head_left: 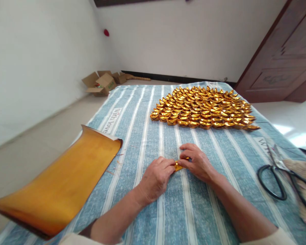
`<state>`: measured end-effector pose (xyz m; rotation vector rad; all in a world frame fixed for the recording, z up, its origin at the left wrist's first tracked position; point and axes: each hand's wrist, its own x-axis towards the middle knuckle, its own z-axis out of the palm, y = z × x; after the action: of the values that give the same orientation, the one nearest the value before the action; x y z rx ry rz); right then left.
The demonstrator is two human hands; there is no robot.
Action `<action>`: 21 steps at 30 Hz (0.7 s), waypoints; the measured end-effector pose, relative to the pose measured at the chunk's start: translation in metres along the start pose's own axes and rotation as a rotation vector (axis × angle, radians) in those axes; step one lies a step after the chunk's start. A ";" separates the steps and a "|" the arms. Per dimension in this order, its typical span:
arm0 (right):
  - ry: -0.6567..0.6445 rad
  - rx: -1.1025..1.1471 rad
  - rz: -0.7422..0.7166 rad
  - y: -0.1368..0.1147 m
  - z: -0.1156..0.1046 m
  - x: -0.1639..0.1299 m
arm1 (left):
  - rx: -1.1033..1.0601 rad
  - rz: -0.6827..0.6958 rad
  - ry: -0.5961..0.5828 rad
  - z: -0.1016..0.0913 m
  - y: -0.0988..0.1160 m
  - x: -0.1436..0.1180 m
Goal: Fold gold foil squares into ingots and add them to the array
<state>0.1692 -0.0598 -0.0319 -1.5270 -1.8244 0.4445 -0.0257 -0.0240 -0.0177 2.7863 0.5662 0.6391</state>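
A small, narrow piece of shiny gold foil paper [178, 165] is held low over the blue-and-white striped tablecloth [145, 136], between the two hands; whether the cloth is touched by it cannot be told. Its left end is pinched by the left hand [156, 175], with the fingers bent and drawn together. Its right end is gripped by the right hand [196, 162] between thumb and fingers, the other fingers being loosely curled.

Beyond the foil piece, close-packed rows of gold foil boat-shaped pieces [203, 110] are set out. To its left, a large, curling stack of matt gold sheets [66, 177] is laid, well apart from it. To its right, metal scissors with black looped handles [279, 165] are placed, also well apart.

The foil piece may be judged very light, thin and rather slick, easily creased or torn. It is best taken by its two ends, with light fingertip pressure, so that its middle is not crushed.
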 end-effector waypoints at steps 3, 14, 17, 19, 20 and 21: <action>-0.006 0.014 -0.012 0.004 -0.002 0.000 | -0.020 -0.015 -0.003 0.001 0.000 -0.001; 0.034 -0.041 -0.119 0.009 -0.002 -0.001 | 0.095 0.034 -0.007 -0.002 0.007 -0.002; 0.056 -0.049 -0.148 0.011 -0.001 -0.003 | 0.132 0.064 0.017 -0.002 0.009 -0.001; 0.073 -0.056 -0.151 0.011 -0.001 -0.004 | 0.153 0.069 0.027 -0.002 0.010 -0.001; 0.083 -0.064 -0.145 0.011 -0.001 -0.005 | 0.160 0.069 0.028 -0.001 0.010 -0.001; 0.093 -0.075 -0.137 0.011 -0.002 -0.005 | 0.166 0.068 0.028 -0.001 0.010 -0.001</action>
<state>0.1785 -0.0623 -0.0392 -1.4362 -1.8770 0.2385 -0.0240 -0.0337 -0.0140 2.9677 0.5555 0.6746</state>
